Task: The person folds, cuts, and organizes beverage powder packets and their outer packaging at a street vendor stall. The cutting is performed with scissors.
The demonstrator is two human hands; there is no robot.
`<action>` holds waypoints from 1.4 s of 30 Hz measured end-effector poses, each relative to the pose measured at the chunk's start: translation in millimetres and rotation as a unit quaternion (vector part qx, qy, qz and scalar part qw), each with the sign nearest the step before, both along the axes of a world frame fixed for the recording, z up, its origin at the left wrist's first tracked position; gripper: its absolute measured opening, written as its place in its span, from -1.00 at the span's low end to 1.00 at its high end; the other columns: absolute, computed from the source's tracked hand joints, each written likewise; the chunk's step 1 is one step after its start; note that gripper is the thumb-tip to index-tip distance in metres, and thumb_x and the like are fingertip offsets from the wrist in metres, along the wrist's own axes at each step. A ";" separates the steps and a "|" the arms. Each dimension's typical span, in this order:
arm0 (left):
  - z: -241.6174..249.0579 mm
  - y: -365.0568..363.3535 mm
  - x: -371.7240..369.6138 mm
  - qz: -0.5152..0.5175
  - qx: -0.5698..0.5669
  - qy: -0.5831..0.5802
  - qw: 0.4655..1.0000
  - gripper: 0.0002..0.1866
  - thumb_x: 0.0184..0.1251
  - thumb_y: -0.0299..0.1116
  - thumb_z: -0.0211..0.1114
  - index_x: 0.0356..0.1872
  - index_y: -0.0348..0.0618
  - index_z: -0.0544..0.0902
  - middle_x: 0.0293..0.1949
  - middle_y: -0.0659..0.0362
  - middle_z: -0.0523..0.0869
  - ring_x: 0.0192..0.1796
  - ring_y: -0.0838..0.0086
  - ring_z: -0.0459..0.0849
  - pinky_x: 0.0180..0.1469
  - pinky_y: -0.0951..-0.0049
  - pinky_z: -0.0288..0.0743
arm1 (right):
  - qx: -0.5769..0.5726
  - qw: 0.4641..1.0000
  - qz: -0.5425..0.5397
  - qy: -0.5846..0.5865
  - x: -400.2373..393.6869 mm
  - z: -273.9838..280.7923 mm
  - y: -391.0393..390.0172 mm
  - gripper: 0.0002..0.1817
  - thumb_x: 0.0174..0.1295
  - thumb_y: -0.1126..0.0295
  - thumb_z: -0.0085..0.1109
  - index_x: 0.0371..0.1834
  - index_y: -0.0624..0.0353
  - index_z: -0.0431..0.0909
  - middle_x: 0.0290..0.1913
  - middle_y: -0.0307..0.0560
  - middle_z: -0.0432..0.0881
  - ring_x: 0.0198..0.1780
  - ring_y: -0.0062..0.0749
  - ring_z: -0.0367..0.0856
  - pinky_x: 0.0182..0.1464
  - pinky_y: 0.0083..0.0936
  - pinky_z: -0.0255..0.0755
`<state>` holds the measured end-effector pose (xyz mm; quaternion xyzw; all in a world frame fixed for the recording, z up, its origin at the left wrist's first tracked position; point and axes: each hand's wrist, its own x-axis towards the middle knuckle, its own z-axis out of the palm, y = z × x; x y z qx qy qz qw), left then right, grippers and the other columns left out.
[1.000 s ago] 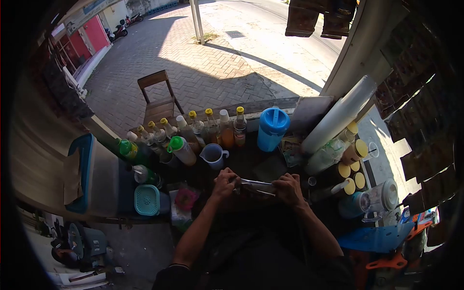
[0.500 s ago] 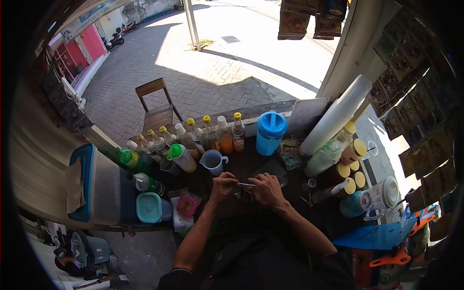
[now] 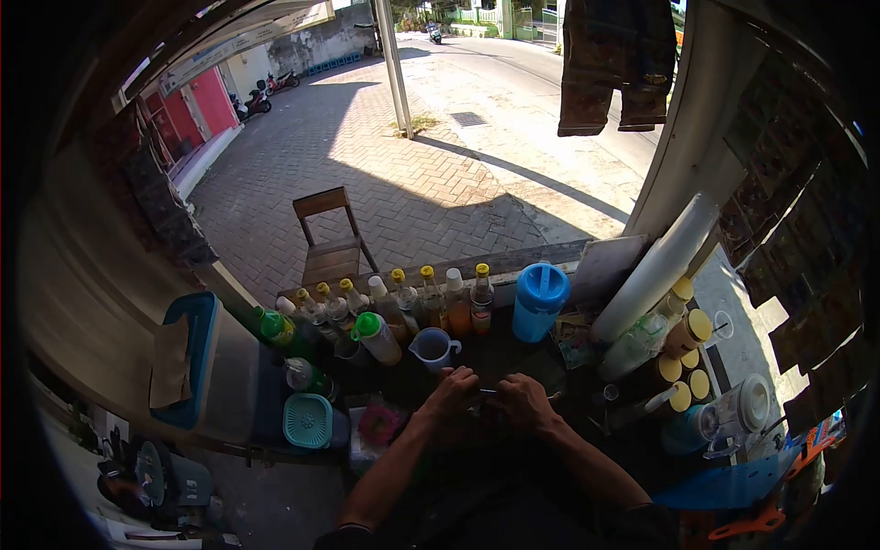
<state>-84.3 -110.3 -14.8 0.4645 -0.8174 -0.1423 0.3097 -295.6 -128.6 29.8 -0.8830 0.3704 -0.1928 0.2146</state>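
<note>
Both my hands are raised close together over the dark counter (image 3: pixel 458 440). My left hand (image 3: pixel 448 394) pinches one end of a small packet (image 3: pixel 488 392). Its thin pale edge spans the gap between my fingers, and its darker body below is hard to see in shadow. My right hand (image 3: pixel 524 401) is closed on the packet's other end. A translucent measuring jug (image 3: pixel 434 351) with a handle stands just beyond my left hand. The blue lidded pitcher (image 3: pixel 539 302) is farther back, past my right hand.
Several bottles (image 3: pixel 431 298) with yellow or white caps line the far edge. A teal basket (image 3: pixel 308 422) and a pink item (image 3: pixel 379 424) are at left. Jars with yellow lids (image 3: pixel 679 396), a plastic cup stack (image 3: pixel 655 270) and a blender jug (image 3: pixel 741 412) are at right.
The view has tilted up, so the counter and my hands sit lower in it and more street shows. Both hands keep their grip on the packet.
</note>
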 end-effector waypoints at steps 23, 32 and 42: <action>3.4 -3.9 -1.5 0.017 0.002 0.047 0.999 -0.77 -0.10 -0.37 0.45 -0.53 -0.17 0.52 -0.44 0.11 0.51 -0.33 0.18 0.55 -0.31 0.23 0.31 | 0.042 0.998 -0.042 0.008 27.7 -1.9 -1.1 -0.80 -0.07 0.27 0.24 -0.46 0.16 0.66 -0.39 0.00 0.63 -0.29 -0.09 0.57 -0.20 -0.25 0.44; -7.2 -1.8 1.9 0.054 0.115 0.086 0.988 -0.85 -0.05 -0.37 0.41 -0.39 -0.10 0.72 -0.31 0.17 0.67 -0.16 0.27 0.67 -0.15 0.28 0.47 | 0.113 0.993 -0.009 0.021 -2.5 10.5 -9.0 -0.63 0.12 0.08 0.25 -0.47 0.23 0.63 -0.40 0.06 0.61 -0.24 0.00 0.59 -0.17 -0.15 0.44; -7.6 1.4 -13.9 0.095 0.094 0.130 0.982 -0.84 -0.02 -0.41 0.39 -0.35 -0.13 0.77 -0.34 0.07 0.71 -0.25 0.20 0.73 -0.16 0.30 0.59 | 0.069 0.997 -0.016 -0.020 -5.5 4.5 0.8 -0.74 0.00 0.20 0.33 -0.49 0.21 0.63 -0.41 0.03 0.60 -0.24 -0.03 0.61 -0.16 -0.19 0.48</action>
